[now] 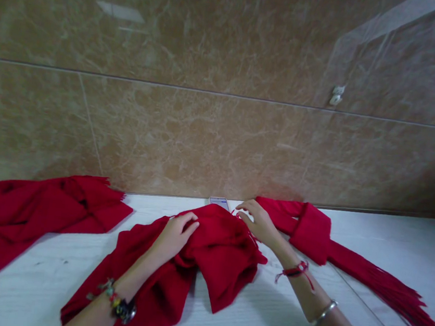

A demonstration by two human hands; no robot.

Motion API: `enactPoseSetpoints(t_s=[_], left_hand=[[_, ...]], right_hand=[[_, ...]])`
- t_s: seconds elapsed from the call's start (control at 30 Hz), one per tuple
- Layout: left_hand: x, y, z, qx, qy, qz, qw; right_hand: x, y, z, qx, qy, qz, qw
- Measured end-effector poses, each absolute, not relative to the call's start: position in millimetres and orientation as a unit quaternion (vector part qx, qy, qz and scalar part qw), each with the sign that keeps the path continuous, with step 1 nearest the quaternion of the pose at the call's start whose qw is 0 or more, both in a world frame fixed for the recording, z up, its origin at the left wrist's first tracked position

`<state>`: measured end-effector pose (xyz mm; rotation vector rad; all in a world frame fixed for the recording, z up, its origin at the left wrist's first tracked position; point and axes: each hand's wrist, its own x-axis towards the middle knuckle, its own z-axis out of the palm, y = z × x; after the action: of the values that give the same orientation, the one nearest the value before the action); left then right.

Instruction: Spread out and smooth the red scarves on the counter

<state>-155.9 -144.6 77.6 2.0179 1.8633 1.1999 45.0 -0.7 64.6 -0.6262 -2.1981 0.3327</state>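
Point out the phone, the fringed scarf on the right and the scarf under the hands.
phone point(219, 202), head view, on its screen.
fringed scarf point(314, 231), head view, on its folded band.
middle scarf point(223, 247), head view, on its bunched top fold.

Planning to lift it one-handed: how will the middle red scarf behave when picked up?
Probably floppy: the middle red scarf lies in soft bunched folds under the left hand. Likely light; the cloth looks thin.
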Motion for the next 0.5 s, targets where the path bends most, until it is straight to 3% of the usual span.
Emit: enactPoseSetpoints(t_s=[0.3,0.5], left_hand=[[-132,-168,66,0.789,0.530,0.307,-0.041],[-140,-166,62,0.750,0.572,0.328,-0.051]], right_hand=[[34,-53,64,-0.053,-0.958,0.168,0.226],[39,-48,69,-0.110,-0.921,0.164,0.337]])
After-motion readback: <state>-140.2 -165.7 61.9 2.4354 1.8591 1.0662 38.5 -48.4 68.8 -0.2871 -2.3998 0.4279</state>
